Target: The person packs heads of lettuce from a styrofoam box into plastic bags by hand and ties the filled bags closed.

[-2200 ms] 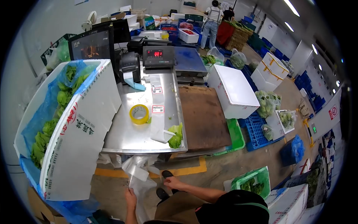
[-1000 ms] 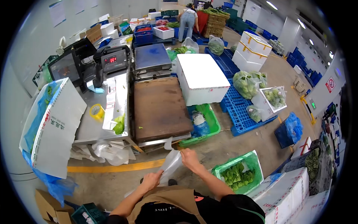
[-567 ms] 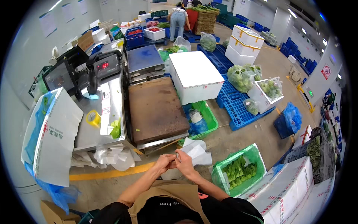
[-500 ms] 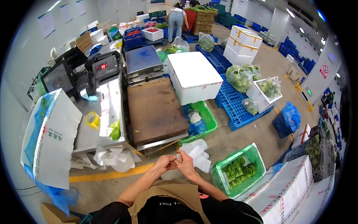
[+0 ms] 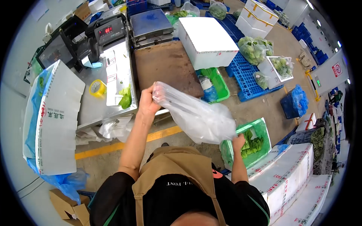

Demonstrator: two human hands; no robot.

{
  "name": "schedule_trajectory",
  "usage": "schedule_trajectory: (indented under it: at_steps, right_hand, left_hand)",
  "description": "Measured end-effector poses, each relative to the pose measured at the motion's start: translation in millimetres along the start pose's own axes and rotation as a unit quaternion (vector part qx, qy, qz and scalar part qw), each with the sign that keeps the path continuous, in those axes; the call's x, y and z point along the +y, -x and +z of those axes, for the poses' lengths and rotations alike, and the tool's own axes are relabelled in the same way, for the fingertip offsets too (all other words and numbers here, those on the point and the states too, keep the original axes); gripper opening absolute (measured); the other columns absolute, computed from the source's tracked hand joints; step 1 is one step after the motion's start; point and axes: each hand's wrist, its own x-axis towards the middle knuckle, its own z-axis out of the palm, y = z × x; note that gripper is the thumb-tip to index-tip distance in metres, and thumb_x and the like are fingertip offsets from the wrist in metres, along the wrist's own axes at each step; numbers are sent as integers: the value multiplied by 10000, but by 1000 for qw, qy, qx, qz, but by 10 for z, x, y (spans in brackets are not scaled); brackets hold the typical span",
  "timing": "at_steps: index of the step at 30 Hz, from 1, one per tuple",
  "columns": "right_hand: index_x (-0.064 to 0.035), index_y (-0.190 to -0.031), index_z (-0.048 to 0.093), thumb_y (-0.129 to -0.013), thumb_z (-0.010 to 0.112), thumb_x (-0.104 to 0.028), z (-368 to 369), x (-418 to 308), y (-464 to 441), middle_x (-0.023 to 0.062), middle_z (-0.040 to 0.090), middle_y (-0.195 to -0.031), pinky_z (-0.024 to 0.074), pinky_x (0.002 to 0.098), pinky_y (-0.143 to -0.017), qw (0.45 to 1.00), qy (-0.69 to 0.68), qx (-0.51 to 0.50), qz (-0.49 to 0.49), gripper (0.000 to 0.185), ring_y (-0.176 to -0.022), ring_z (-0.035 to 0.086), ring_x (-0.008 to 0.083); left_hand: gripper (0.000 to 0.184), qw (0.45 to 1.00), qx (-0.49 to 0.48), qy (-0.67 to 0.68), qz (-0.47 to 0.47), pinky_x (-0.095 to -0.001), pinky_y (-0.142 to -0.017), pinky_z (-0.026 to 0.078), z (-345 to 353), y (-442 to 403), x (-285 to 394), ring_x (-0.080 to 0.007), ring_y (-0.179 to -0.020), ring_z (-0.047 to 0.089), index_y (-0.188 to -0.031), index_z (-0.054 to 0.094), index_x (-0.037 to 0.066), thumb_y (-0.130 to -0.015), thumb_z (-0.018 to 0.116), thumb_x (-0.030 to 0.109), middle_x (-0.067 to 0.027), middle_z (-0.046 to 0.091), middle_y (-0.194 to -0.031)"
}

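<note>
A clear plastic bag [image 5: 200,116] stretches out puffed and slanting from my left hand [image 5: 149,101], whose fingers show through the film at its upper end. That hand is closed on the bag, in front of the brown scale platform [image 5: 164,67]. My right hand [image 5: 238,142] is at the left side of a white foam box lined with green plastic [image 5: 261,132]. Leafy greens [image 5: 252,146] lie inside this box. The bag's far end comes right beside my right hand; whether they touch is unclear. The fingers of my right hand are mostly hidden.
Yellow tape [image 5: 97,88] and a leaf [image 5: 125,97] lie on the steel counter [image 5: 88,115]. A white foam box [image 5: 207,35] stands beyond a green crate [image 5: 222,90]. Foam boxes [image 5: 288,165] line my right. Blue pallets [image 5: 247,81] hold bagged vegetables [image 5: 253,51].
My hands, earlier together at bunched plastic, are now wide apart. The bag is spread out between them. My left hand rose leftward; my right moved to the green-lined box. The view tilted down.
</note>
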Motion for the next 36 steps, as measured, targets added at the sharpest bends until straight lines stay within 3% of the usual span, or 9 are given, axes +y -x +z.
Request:
schedule_trajectory:
  at_steps: [1, 5, 10, 15, 19, 23, 27, 31, 36]
  right_hand:
    - [5, -971, 625, -700, 576, -49, -254, -93, 4, 250, 645, -880, 492, 466, -710, 995, 5, -18, 95, 280, -830, 622, 413]
    - [12, -953, 624, -717, 514, 43, -977, -822, -96, 229, 635, -895, 498, 435, -718, 981, -63, 89, -163, 262, -813, 623, 388]
    - [-8, -1140, 568, -787, 496, 39, -1512, -2560, 667, 160, 632, -912, 494, 329, -629, 788, -352, -74, -500, 363, -702, 623, 246]
    - [-10, -1195, 496, -803, 514, -18, -1317, -2942, 388, 172, 611, -973, 483, 337, -685, 851, -370, -79, -365, 393, -775, 609, 268]
    - [-12, -1239, 438, -816, 529, -63, -1629, -3116, -86, 181, 595, -1021, 474, 344, -730, 853, -442, -36, -275, 436, -833, 597, 286]
    - [-13, -1283, 380, -829, 544, -109, -1395, -3564, -327, 191, 578, -1070, 464, 351, -776, 855, -424, -39, -294, 493, -891, 585, 304]
    - [-15, -1328, 323, -841, 558, -154, -1044, -3912, -529, 201, 561, -1119, 455, 357, -821, 862, -400, -63, -306, 558, -949, 573, 322]
    - [-16, -1372, 265, -854, 573, -200, -928, -3843, -561, 210, 544, -1167, 446, 364, -866, 854, -426, -97, -284, 630, -1008, 561, 340]
    - [-18, -1427, 193, -870, 592, -257, -568, -4306, -1715, 222, 523, -1228, 434, 372, -923, 883, -371, -53, -283, 725, -1081, 546, 363]
  left_hand:
    - [190, 981, 164, -78, 62, -243, -480, 409, 236, -6, -87, -116, -526, 472, -904, 566, 17, -962, 465, 167, -89, 631, -804]
    - [207, 926, 237, -272, 113, -218, -434, 399, 711, -97, -399, -93, -518, 480, -886, 544, 39, -957, 508, 230, -128, 673, -891]
    - [200, 895, 31, -436, -91, -169, -456, 352, 888, 42, -976, -41, -578, 462, -1020, 567, 96, -958, 519, 279, -79, 661, -920]
    - [281, 637, -300, -649, -289, -274, -593, 463, 1290, 639, -1117, -121, -669, 540, -1047, 572, 50, -907, 592, 293, -46, 596, -864]
    - [354, 546, -214, -796, -149, -313, -704, 492, 1314, 881, -270, -227, -824, 593, -1024, 578, 28, -792, 716, 256, -96, 611, -912]
    - [245, 400, -62, -866, 292, -304, -660, 464, 1313, 761, 116, -185, -776, 586, -962, 594, 51, -736, 691, 52, -55, 579, -968]
    - [152, 388, -285, -819, 312, -367, -726, 476, 1344, 727, -570, -250, -790, 619, -896, 623, 66, -750, 642, 103, -58, 629, -883]
    - [86, 383, -82, -855, 341, -407, -703, 478, 259, -413, -451, -294, -768, 609, -825, 621, 66, -750, 597, 100, -114, 633, -766]
    - [323, 181, 34, -946, -266, -433, -826, 463, -1674, -1118, 228, -351, -937, 605, -1103, 596, 34, -872, 528, 250, -176, 632, -1058]
